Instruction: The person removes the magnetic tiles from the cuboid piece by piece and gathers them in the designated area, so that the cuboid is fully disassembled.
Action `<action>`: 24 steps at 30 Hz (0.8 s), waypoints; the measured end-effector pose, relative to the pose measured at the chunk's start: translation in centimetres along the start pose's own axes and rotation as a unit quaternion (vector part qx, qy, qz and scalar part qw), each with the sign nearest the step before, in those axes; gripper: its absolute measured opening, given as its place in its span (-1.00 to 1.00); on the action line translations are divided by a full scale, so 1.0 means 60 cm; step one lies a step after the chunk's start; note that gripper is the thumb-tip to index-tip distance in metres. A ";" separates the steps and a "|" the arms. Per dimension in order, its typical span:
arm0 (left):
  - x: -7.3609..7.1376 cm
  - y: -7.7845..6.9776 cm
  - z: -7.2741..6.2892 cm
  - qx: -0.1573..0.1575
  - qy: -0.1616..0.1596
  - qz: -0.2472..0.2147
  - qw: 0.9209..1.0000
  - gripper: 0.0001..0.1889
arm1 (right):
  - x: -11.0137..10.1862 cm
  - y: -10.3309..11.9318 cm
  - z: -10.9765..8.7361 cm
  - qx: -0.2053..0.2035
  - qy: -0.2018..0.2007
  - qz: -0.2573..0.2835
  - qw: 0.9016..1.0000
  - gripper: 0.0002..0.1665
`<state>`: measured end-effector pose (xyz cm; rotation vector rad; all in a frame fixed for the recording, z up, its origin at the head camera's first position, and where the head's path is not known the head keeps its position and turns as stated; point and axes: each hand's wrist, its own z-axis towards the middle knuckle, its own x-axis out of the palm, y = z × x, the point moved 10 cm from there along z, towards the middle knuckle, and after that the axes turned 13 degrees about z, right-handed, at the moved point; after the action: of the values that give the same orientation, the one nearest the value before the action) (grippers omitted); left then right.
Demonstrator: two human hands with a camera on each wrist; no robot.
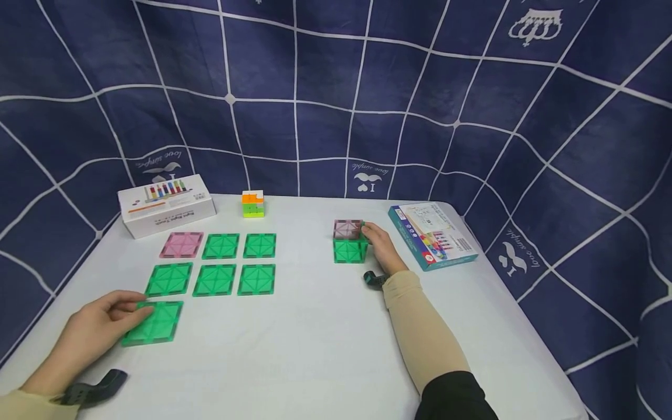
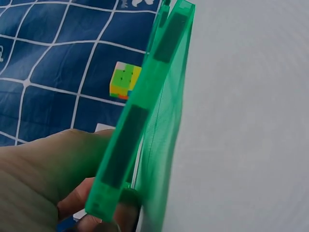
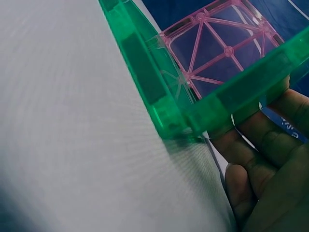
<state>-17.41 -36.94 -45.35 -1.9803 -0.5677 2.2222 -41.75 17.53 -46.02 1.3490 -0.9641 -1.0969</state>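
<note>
My left hand [image 1: 100,326] pinches a green magnetic tile [image 1: 161,326] by its left side, thumb on top, at the front left of the table. Beyond it lie several more green tiles [image 1: 213,280] and one pink tile [image 1: 181,245], spaced out in rows. Over at the right, my right hand [image 1: 385,248] holds another green tile [image 3: 256,82] upright by its outer side, fingertips curled against it. That tile meets a flat green tile [image 1: 350,252] and a standing pink tile [image 1: 343,229] at the back. In the left wrist view the gripped tile is seen edge-on.
A white box [image 1: 168,207] stands at the back left, with a small puzzle cube [image 1: 253,204] to its right. A flat teal-edged box [image 1: 433,233] lies just right of my right hand. Dark blue gridded cloth [image 1: 315,76] hangs behind the white table [image 1: 294,350].
</note>
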 end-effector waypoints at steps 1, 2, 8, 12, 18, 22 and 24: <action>0.000 0.000 0.000 -0.002 -0.001 0.001 1.000 -0.40 | -0.001 -0.001 0.000 0.000 -0.001 -0.001 1.000 -0.33; -0.001 0.000 0.000 -0.003 -0.003 0.002 1.000 -0.40 | -0.002 -0.001 0.001 -0.001 -0.002 -0.001 1.000 -0.33; -0.007 -0.010 0.005 0.003 -0.028 0.022 0.999 -0.44 | -0.006 -0.001 0.003 0.001 -0.006 -0.006 1.000 -0.31; -0.006 -0.018 0.010 0.014 -0.028 0.055 0.998 -0.47 | -0.006 0.003 0.001 -0.007 -0.009 -0.007 1.000 -0.32; -0.005 -0.020 0.014 0.021 -0.029 0.074 0.997 -0.50 | -0.009 -0.001 0.001 -0.003 -0.015 -0.005 1.000 -0.32; -0.021 -0.028 0.006 0.003 -0.048 0.095 0.994 -0.45 | -0.008 -0.007 0.001 0.006 -0.016 0.000 1.000 -0.30; -0.035 -0.046 -0.002 0.002 -0.073 0.102 0.992 -0.47 | -0.008 -0.009 0.001 0.006 -0.022 0.002 1.000 -0.30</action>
<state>-17.47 -35.05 -42.45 -1.9668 -0.3895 2.5015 -41.98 18.03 -46.50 1.3378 -1.0058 -1.1235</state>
